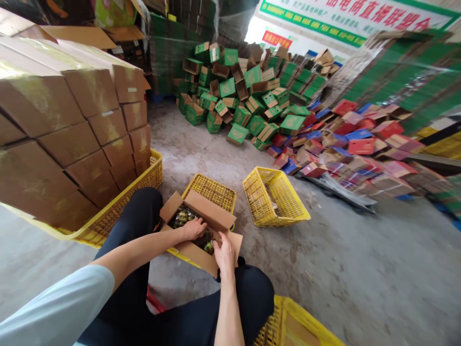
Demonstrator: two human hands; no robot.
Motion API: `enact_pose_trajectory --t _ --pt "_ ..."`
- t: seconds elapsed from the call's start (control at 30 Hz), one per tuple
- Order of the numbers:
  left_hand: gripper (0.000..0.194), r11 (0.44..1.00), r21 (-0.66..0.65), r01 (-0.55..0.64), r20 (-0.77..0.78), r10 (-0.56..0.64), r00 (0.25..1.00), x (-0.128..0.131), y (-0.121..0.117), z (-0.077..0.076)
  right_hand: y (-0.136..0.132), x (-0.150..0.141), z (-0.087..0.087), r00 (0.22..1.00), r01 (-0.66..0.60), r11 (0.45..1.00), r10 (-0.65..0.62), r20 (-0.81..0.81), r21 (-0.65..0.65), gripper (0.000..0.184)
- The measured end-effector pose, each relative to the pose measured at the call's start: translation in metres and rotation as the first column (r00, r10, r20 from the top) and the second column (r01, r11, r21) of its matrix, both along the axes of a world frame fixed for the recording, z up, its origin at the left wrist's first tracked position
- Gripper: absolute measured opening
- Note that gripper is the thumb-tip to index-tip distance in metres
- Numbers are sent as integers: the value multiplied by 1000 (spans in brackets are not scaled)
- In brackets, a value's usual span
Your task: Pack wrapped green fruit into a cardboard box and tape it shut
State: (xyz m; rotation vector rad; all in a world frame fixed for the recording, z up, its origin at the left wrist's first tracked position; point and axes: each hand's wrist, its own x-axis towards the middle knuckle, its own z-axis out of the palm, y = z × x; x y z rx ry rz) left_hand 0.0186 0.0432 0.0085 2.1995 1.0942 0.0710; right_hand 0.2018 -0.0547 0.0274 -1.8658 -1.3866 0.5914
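Note:
An open brown cardboard box [201,255] sits between my knees on an upturned yellow crate [212,187], its flaps spread outward. Inside lie dark and yellow-green pieces in clear, shiny wrapping, perhaps fruit [183,216]; their exact kind is too small to tell. My left hand [194,228] reaches in from the left and rests over the contents, fingers stretched out toward the far wall. At the box's right end, my right hand [224,252] touches the contents beside the inner wall, with thumb and fingers apart. Some fingertips are hidden among the contents.
Closed cartons [68,129] are stacked in a large yellow crate [154,168] at left. A tilted yellow basket [257,202] stands ahead on the floor, another yellow crate [277,322] by my right knee. Farther back lie heaps of green boxes [237,133] and red-and-blue boxes [361,146].

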Motion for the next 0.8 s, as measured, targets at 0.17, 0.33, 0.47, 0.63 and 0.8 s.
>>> enact_pose_trajectory --t 0.17,0.33,0.47,0.63,0.8 --pt "49 993 66 98 304 -114 946 -18 -2 31 5 -8 19 975 28 998 -15 -223 53 48" --pt "63 979 -196 61 604 72 793 -43 -6 60 5 -13 41 817 -16 1000 5 -577 -15 44" --pt "63 827 -559 63 656 395 644 -50 -12 58 1 -18 52 723 67 996 -90 -685 -61 49" --pt "58 695 -718 -33 578 622 528 -44 -15 49 -1 -22 55 706 108 992 -124 -698 -68 50" --pt "66 583 -812 20 527 718 454 -41 -13 52 0 -23 51 705 144 988 -145 -695 -60 47"
